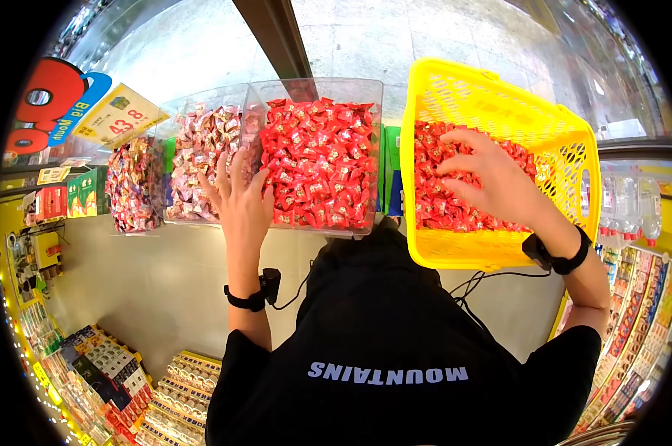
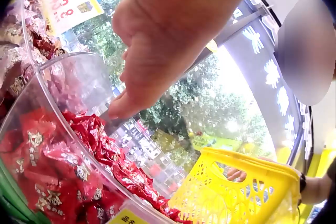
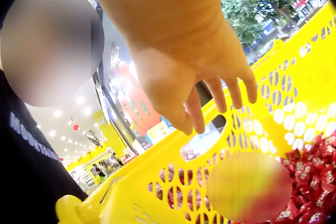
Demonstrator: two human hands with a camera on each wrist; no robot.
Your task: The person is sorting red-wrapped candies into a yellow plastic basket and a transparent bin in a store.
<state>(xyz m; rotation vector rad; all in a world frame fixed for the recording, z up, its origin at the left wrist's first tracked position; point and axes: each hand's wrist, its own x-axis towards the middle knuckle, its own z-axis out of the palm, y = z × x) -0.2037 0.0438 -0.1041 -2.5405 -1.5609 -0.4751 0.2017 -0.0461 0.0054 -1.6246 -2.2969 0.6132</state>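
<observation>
Red-wrapped candies fill a clear plastic bin in the middle of the head view. My left hand hovers with spread fingers where that bin meets a neighbouring one of pink-wrapped candies. To the right is a yellow basket with perforated walls, holding a layer of the same red candies. Over this layer my right hand reaches in from the right side, fingers apart and slightly bent. The right wrist view shows the fingers hanging loose above the basket with nothing between them.
A bin of mixed dark candies and a price sign stand at the far left. Bottles line the right, beyond the basket. Cables run from the wrist cameras. Stocked shelves stand behind the person.
</observation>
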